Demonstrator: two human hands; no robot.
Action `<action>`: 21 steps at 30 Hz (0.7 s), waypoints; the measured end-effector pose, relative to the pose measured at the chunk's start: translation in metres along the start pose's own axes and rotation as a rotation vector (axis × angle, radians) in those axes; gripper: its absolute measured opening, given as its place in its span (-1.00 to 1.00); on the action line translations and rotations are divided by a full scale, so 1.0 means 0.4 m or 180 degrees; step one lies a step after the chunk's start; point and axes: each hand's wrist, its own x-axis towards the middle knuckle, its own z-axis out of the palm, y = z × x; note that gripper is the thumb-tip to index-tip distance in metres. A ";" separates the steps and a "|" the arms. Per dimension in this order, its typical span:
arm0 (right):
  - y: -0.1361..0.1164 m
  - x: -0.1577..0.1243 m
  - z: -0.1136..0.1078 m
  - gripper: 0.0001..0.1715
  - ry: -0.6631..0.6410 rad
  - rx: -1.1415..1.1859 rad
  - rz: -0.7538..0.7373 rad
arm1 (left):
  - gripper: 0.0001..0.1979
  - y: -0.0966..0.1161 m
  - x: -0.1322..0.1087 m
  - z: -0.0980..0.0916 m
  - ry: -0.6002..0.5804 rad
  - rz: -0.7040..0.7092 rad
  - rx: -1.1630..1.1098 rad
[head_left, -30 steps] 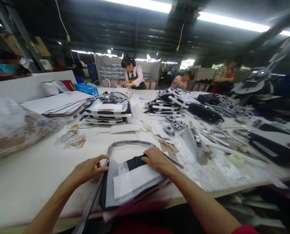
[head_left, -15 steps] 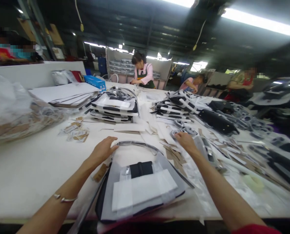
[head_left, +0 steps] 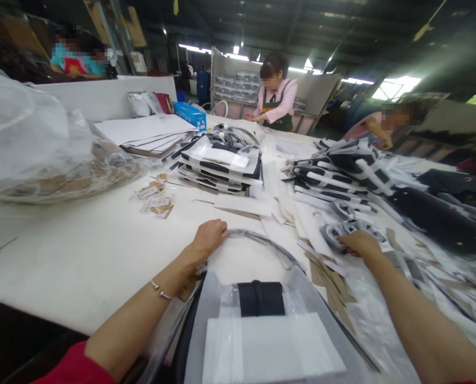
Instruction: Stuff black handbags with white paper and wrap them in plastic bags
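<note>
A black bag (head_left: 261, 300) wrapped in clear film and white sheets lies at the near edge of the table, its handle arching up behind it. My left hand (head_left: 211, 236) is closed round the left part of that handle. To the right, my right hand (head_left: 360, 244) has its fingers bent against one of several grey wrapped coils (head_left: 333, 234), thumb and fingertips at its edge. Brown paper strips (head_left: 328, 274) lie between the bag and my right forearm.
Wrapped bags are stacked at the back centre (head_left: 217, 165) and back right (head_left: 333, 173). Tags (head_left: 155, 200), a big plastic bag (head_left: 33, 133), white sheets (head_left: 142, 130) and a blue box (head_left: 190, 114) are to the left. People work beyond the table.
My left hand has closed on the handle. My right hand has come down onto the grey coils. The view has turned to the right, and the bag sits nearer the bottom edge.
</note>
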 end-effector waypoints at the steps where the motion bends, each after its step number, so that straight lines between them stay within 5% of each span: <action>1: -0.002 -0.002 -0.011 -0.62 -0.0062 -0.0006 -0.0013 | -0.83 0.002 -0.003 0.004 -0.0001 -0.0030 0.0018; 6: -0.064 -0.075 -0.121 -0.74 -0.0074 0.0375 -0.0373 | -0.83 -0.003 -0.013 0.014 0.0007 -0.0178 -0.0029; 8: -0.138 -0.150 -0.165 -0.70 0.0004 0.1006 -0.1000 | -0.84 -0.008 -0.014 0.015 0.0017 -0.0194 -0.0108; 10: -0.240 -0.250 -0.186 -0.70 -0.0357 0.1479 -0.1871 | -0.84 -0.011 -0.015 0.016 0.0037 -0.0174 -0.0201; 12: -0.357 -0.353 -0.175 -0.73 -0.0737 0.1486 -0.2801 | -0.83 -0.015 -0.019 0.018 0.0077 -0.0136 -0.0301; 15: -0.512 -0.468 -0.114 -0.80 -0.0744 0.0599 -0.3818 | -0.82 -0.024 -0.027 0.023 0.0151 -0.0066 -0.0478; 18: -0.606 -0.504 -0.044 -0.82 -0.0697 -0.0317 -0.4014 | -0.78 -0.045 -0.028 0.023 0.0140 0.0072 -0.0697; 21: -0.641 -0.486 -0.005 -0.83 -0.0667 -0.0460 -0.3829 | -0.67 -0.068 -0.020 0.013 -0.0008 0.0326 -0.0908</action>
